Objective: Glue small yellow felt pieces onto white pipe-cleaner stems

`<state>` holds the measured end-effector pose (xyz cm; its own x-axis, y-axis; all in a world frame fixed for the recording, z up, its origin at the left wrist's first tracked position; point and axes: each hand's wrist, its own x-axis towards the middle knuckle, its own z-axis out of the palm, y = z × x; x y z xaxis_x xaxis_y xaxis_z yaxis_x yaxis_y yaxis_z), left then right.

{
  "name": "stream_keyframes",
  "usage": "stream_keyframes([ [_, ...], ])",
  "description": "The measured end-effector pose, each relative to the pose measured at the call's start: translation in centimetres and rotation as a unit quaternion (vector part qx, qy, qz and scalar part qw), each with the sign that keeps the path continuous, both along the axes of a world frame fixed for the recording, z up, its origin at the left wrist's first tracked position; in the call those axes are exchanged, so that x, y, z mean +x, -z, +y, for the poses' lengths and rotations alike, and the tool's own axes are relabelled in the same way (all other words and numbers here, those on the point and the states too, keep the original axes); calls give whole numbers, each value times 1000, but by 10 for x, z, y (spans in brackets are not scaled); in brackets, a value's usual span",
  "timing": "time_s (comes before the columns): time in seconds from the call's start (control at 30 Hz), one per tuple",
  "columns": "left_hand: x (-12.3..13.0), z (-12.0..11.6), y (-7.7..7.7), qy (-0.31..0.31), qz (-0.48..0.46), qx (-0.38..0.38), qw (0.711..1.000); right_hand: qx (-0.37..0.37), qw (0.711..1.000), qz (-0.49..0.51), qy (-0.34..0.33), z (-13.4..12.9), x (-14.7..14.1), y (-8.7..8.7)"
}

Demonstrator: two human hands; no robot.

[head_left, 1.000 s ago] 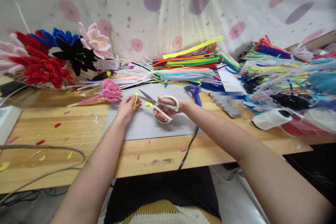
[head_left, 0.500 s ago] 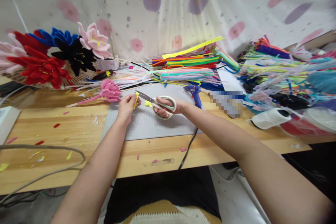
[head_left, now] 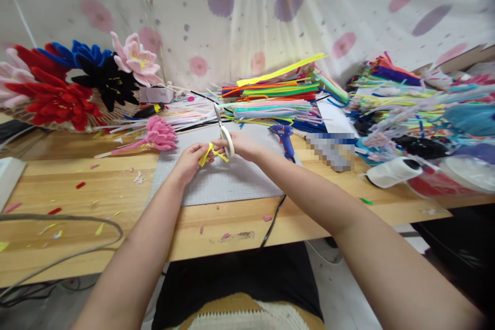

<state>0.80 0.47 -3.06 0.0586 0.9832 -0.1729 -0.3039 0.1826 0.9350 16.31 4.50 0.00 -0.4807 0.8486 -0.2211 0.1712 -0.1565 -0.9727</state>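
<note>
My left hand (head_left: 192,161) pinches a small yellow strip (head_left: 205,156), thin and twisted, over the grey cutting mat (head_left: 232,188). Close beside it, my right hand (head_left: 243,145) grips white-handled scissors (head_left: 228,143), their blades pointing away toward the back of the table. Right-hand fingertips meet the yellow material, and a yellow end hangs below them. Whether the blades are fully closed is hard to see. A pink fuzzy flower (head_left: 159,134) on a stem lies left of the mat, and a blue glue gun (head_left: 284,139) rests at its right.
Pipe cleaner bundles (head_left: 278,94) line the back. Finished fuzzy flowers (head_left: 64,100) stand at the left in a woven holder. A white roll (head_left: 394,171) lies at the right. Scraps and a grey cable (head_left: 88,217) lie on the left tabletop.
My right hand has moved left to the yellow strip, and the scissors have swung from pointing left to pointing toward the back. My left hand has shifted slightly and still pinches the strip.
</note>
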Motion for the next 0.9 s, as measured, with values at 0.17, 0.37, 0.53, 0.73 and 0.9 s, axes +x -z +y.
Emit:
stream_keyframes([
  [0.17,-2,-2,2,24,-6,-16,1000,-18,1000,0,10,1,-10,-3],
  [0.37,-2,-2,0,51,-77,-74,993,23,998,-6,65,-2,-10,-8],
  [0.53,0,-3,-11,66,-240,-170,953,68,984,24,165,-2,-13,-5],
  [0.73,16,-9,-14,105,-277,-216,930,102,964,1,244,4,-20,1],
  [0.9,25,-7,-12,-8,-312,-206,928,122,961,-18,249,2,-27,7],
])
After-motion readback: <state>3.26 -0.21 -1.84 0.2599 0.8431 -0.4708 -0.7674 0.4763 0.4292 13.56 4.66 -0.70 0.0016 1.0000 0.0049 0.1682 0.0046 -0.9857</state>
